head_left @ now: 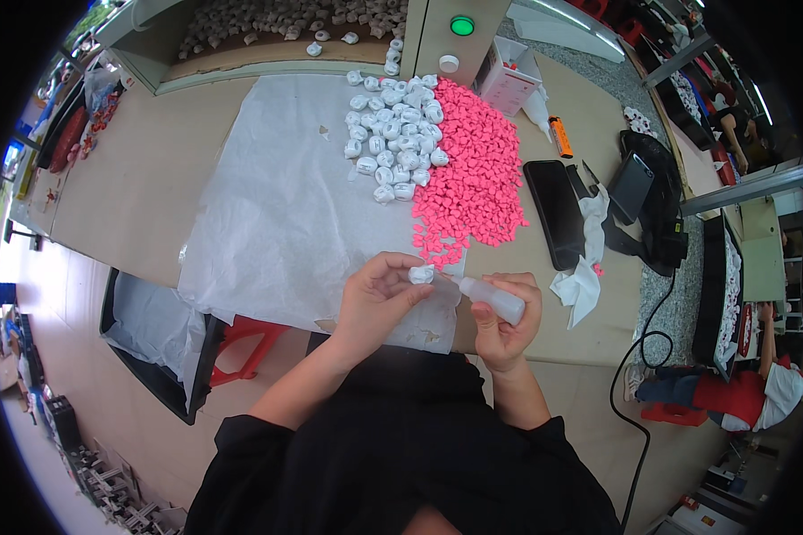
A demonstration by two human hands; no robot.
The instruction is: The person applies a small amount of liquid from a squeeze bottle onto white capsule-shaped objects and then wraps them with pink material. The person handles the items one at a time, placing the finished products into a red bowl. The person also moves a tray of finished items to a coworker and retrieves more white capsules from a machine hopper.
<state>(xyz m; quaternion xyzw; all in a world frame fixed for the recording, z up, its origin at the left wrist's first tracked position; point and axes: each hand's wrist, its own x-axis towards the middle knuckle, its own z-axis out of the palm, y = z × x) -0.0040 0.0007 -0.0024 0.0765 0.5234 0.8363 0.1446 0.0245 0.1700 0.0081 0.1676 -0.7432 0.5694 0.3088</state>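
Observation:
My left hand point(379, 299) pinches a small white rounded piece point(421, 275) between thumb and fingers, over the near edge of the white paper sheet point(268, 178). Closed around a small translucent squeeze bottle point(495, 300) is my right hand point(510, 323); the bottle's thin nozzle points left, close to the white piece. Whether the tip touches it I cannot tell. Beyond my hands lies a spread of small pink pieces point(477, 165). To its left, on the paper, sits a cluster of similar white pieces point(393, 138) with dark markings.
Right of the pink pieces lie a black phone point(553, 214), crumpled tissue point(580, 290), an orange cylinder point(560, 136) and a black bag point(656, 205). A white box point(509, 76) stands behind. More white pieces fill a shelf point(277, 62). A paper-lined black tray point(156, 334) sits lower left.

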